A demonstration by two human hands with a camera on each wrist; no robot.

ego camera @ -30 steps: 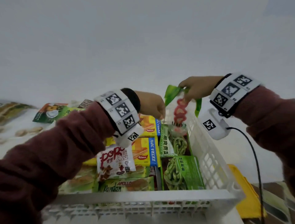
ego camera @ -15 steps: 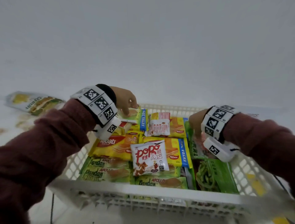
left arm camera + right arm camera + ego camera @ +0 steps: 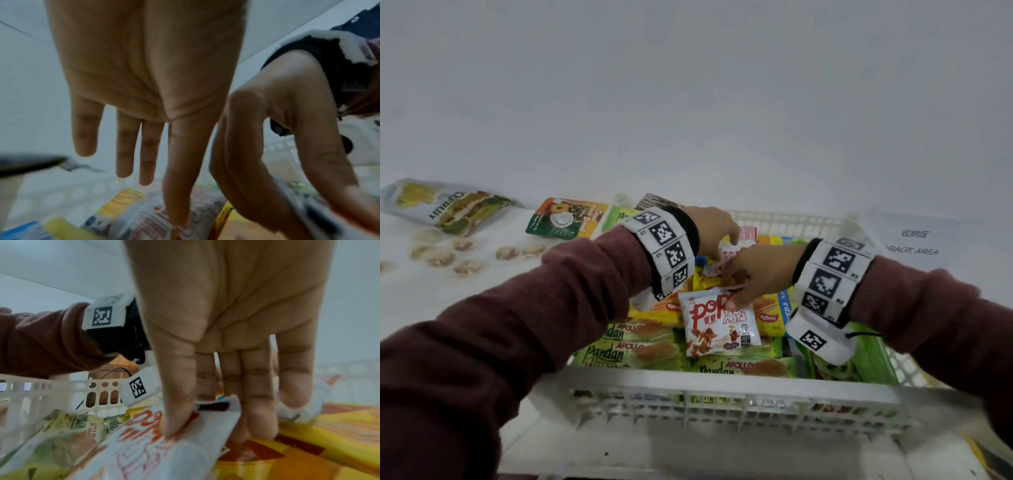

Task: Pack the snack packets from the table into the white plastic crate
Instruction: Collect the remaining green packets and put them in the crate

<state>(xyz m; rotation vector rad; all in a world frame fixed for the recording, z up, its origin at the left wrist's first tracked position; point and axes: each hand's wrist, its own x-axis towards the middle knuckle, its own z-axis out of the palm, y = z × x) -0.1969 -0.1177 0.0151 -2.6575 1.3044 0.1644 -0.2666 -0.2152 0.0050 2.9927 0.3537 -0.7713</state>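
Observation:
The white plastic crate stands in front of me, filled with snack packets. A white "popo" packet lies on top in the middle. My right hand pinches its far edge. In the right wrist view the thumb presses on top of the popo packet and the fingers reach past its edge. My left hand hovers over the crate's far middle with its fingers straight. Its index fingertip touches a small white packet with red print, and it holds nothing.
Yellow wafer packets, green Pandan packets and green bean packets fill the crate. On the table to the left lie a fruit pouch and a green-orange packet. A paper sign lies at the right.
My right hand left the green packet at the crate's right side, moved left and took the popo packet's edge. My left hand shifted right onto the small white packet.

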